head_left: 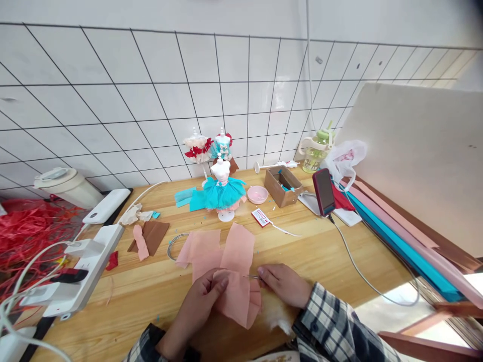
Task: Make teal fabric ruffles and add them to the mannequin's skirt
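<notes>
My left hand (206, 296) pinches a piece of peach crepe paper (234, 306) between thumb and fingers, near the table's front edge. My right hand (287, 284) is closed around a thin metal tool (253, 277), which points left at the paper's edge. It looks like small scissors, but most of it is hidden in the fingers. More peach crepe sheets (206, 246) lie flat just beyond my hands, overlapping a metal wire ring (172, 247). Behind them stands a small white dress form (222, 171) in a turquoise ruffled skirt (224, 193).
Two more decorated forms (196, 146) stand behind. A pink bowl (257, 194), a cardboard box (283, 186) and a phone (323, 192) on a cable are to the right. On the left are brown paper scraps (154, 236) and a white power strip (94, 266).
</notes>
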Tool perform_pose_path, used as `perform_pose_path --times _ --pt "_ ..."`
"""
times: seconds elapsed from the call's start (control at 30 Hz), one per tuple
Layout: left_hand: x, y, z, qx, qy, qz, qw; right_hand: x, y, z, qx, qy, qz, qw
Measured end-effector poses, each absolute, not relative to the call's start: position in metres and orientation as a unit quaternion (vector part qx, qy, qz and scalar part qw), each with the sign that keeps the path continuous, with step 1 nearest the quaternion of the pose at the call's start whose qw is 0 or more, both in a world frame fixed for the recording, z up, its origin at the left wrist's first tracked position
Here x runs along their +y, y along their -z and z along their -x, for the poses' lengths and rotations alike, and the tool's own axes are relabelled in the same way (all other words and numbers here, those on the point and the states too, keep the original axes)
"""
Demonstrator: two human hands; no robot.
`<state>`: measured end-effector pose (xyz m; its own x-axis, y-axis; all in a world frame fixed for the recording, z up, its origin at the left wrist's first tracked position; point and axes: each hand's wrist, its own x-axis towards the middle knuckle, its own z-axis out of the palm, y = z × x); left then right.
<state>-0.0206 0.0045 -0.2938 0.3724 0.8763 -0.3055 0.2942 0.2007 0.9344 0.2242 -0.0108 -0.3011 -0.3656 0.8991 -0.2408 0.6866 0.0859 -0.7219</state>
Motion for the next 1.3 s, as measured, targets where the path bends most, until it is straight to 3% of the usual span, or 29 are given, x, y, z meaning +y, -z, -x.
perform_pose_path --times 0.57,1.3 --pt "-0.016 0.301 0.027 0.469 -0.266 -0.633 0.555 -0.015 0.286 -0.213 -0.761 -0.357 0.541 0.025" --pt "-0.022 0.309 0.028 0.432 -0.255 -0.671 0.546 -0.020 0.286 -0.223 -0.759 -0.398 0.513 0.055"
